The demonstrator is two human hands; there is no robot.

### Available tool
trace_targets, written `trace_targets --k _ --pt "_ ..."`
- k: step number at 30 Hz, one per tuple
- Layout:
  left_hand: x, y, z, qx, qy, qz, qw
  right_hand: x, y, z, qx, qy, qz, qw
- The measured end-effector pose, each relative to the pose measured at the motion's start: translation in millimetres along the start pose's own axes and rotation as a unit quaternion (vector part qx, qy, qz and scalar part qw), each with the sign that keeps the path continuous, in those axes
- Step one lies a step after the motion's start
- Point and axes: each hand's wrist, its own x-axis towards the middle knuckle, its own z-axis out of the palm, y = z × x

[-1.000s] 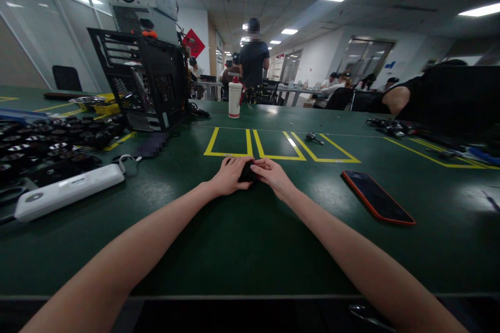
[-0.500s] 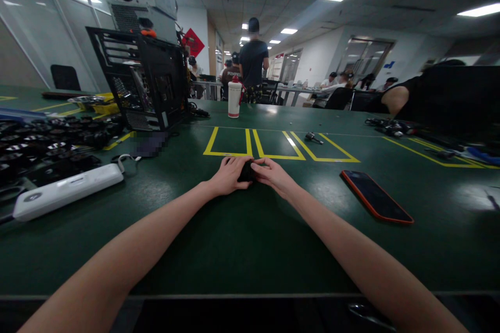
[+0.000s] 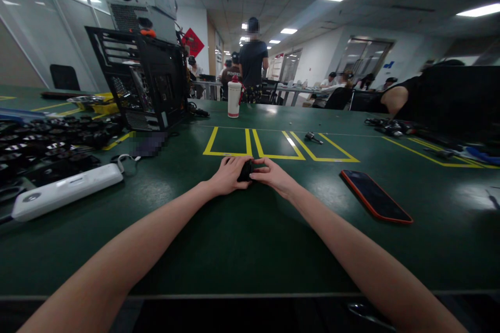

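Near the middle of the green table [image 3: 242, 239], my left hand [image 3: 230, 174] is wrapped round a small black object [image 3: 246, 170] from the left. My right hand [image 3: 273, 174] pinches the same object's right side with thumb and fingertips. Most of the object is hidden by my fingers, so its kind cannot be made out. Both hands are just below the yellow tape outlines [image 3: 253, 156]. A small dark part [image 3: 313, 138] lies at the rightmost of these three outlines.
An orange-edged phone [image 3: 375, 196] lies to the right. At the left are a white power strip [image 3: 68, 191], a pile of black fans [image 3: 42, 145] and an open computer case [image 3: 144, 80]. A white bottle [image 3: 234, 98] stands behind. A person [image 3: 253, 60] stands beyond the table.
The fingertips of my right hand have shifted slightly on the black object, with the thumb a little lower and further left. My left hand has stayed in place.
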Motion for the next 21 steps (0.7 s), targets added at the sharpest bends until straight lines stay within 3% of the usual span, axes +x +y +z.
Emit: trace_targets --k 8,12,21 --pt "-0.8 0.6 -1.3 -0.002 0.002 -0.001 1.000 7.4 1.9 2.9 0.021 0.051 0.008 0.998" --pt "-0.6 -0.3 0.2 0.002 0.001 -0.001 1.000 7.8 -2.2 1.2 0.003 0.031 0.027 0.999" --pt "0.6 1.2 -0.3 0.004 -0.002 -0.006 1.000 0.7 -2.1 2.5 -0.020 0.012 -0.009 1.000"
